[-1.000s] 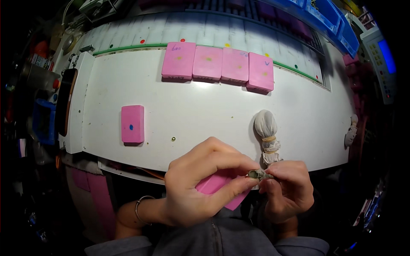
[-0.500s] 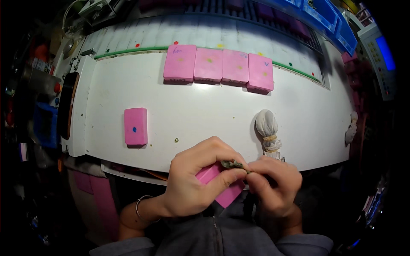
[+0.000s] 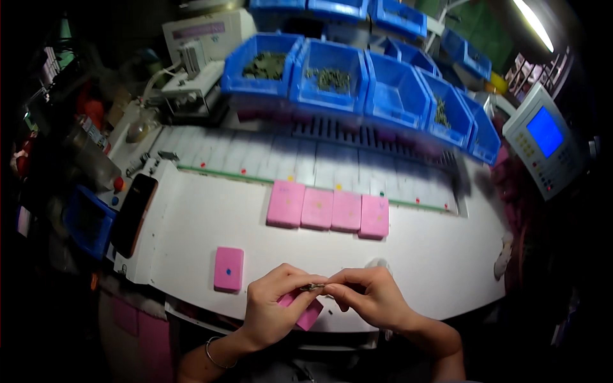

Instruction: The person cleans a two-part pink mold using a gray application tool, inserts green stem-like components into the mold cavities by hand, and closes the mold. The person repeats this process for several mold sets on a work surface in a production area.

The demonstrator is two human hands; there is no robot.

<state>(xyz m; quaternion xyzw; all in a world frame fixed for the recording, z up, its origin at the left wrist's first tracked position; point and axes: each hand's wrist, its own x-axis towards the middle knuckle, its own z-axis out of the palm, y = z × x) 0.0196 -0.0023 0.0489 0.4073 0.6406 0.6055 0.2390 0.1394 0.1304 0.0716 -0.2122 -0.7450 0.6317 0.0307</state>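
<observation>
My left hand [image 3: 273,305] grips a pink rectangular block [image 3: 308,315] at the near edge of the white table [image 3: 191,223]. My right hand [image 3: 369,297] meets it fingertip to fingertip, and both pinch a small dark metal part [image 3: 311,288] just above the block. A row of several pink blocks [image 3: 329,210] lies at the table's far side. A single pink block [image 3: 228,269] with a dark dot lies left of my left hand. A white cloth bundle [image 3: 377,262] is mostly hidden behind my right hand.
Blue bins [image 3: 332,73] holding small dark parts line the back. A device with a blue screen [image 3: 543,137] stands at the right. A black phone-like slab [image 3: 133,214] lies at the table's left edge. A white machine [image 3: 204,38] is at back left.
The view has tilted up, so the bins and machine now show. My hands stay together on the pink block and the small part, which has moved a little left.
</observation>
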